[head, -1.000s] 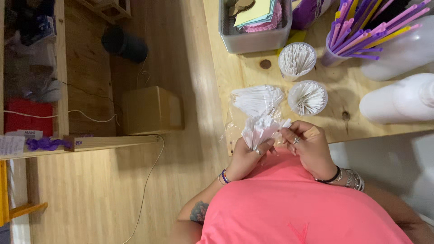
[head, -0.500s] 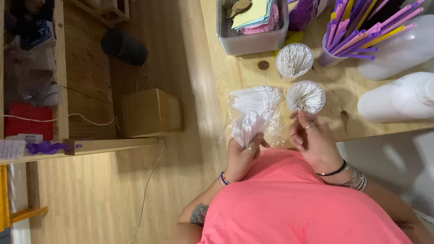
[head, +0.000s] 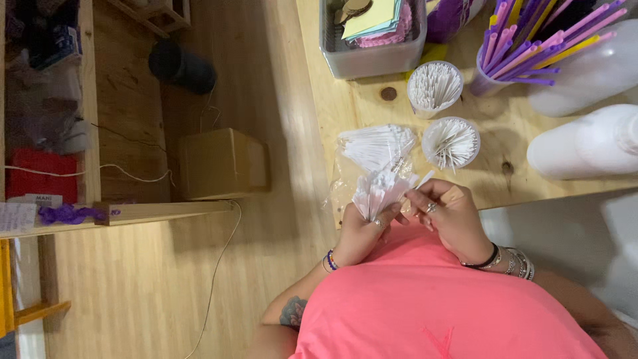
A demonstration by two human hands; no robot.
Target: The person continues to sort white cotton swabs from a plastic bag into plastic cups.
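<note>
Left hand (head: 359, 229) gripping white sticks (head: 379, 189), right hand (head: 448, 213) pinching one (edgewise), wooden table (head: 332, 100), plank floor (head: 133, 286)

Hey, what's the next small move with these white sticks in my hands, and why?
Probably lift a few sticks with the right hand from the bundle of white sticks gripped in the left hand and drop them into the nearer cup, which already stands full of similar sticks and sits closest.

Two round cups of white sticks (head: 434, 86) (head: 451, 141), two white plastic bottles (head: 585, 143) (head: 588, 66), one cup of coloured straws (head: 525, 50), one grey bin (head: 372, 56), one cardboard box (head: 222, 163).
</note>
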